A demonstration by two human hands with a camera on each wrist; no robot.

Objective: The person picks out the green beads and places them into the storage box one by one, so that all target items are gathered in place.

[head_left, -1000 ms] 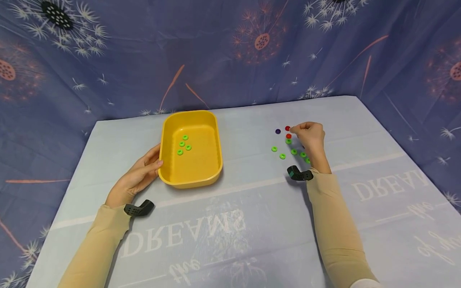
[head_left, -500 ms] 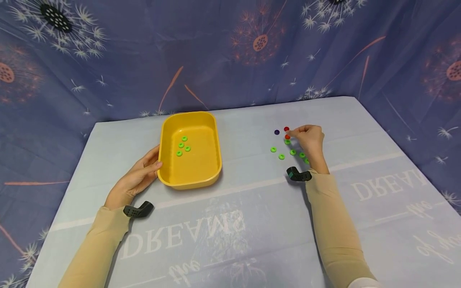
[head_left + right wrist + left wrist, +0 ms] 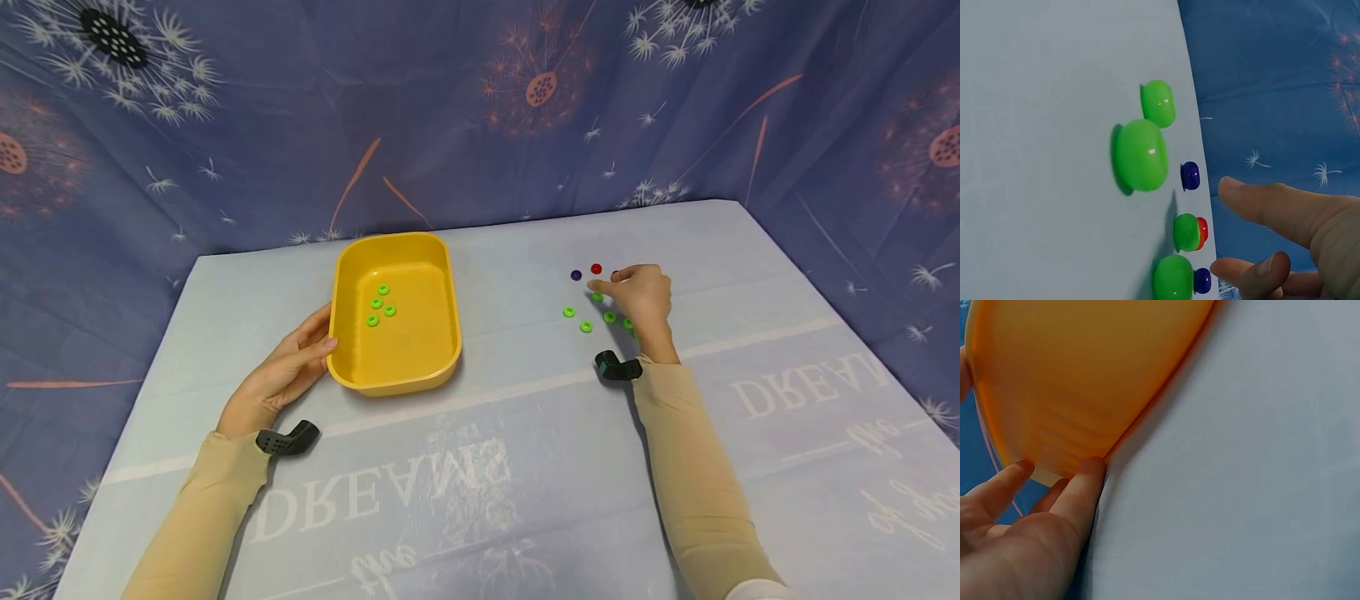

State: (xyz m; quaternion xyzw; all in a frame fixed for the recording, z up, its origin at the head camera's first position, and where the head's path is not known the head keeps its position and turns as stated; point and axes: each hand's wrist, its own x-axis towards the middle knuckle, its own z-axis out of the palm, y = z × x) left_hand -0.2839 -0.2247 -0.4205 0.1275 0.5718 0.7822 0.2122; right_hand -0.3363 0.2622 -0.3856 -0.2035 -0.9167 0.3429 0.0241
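My left hand (image 3: pixel 281 375) grips the left side of a yellow plastic tub (image 3: pixel 412 354), thumb at the rim; in the left wrist view its fingertips (image 3: pixel 1091 467) lie against the tub's wall. Several green ring-shaped beads (image 3: pixel 377 303) lie inside the tub. At the right, my right hand (image 3: pixel 643 293) hovers over scattered beads, thumb (image 3: pixel 1266 203) and index finger apart with nothing visible between them. Near its fingertips are a red bead (image 3: pixel 596 268), a green bead (image 3: pixel 597 297) and a dark purple bead (image 3: pixel 1202 281). The hand hides some beads in the head view.
A second purple bead (image 3: pixel 576 275) sits left of the red one. More green beads (image 3: pixel 569 312) lie toward the front. Pale printed cloth (image 3: pixel 517 375) covers the table, and a dark blue patterned curtain (image 3: pixel 450 108) hangs behind it.
My right thumb and fingers have spread and shifted slightly down in the head view. A purple bead now shows by the fingers, while the nearer red bead is covered. The left hand stays put.
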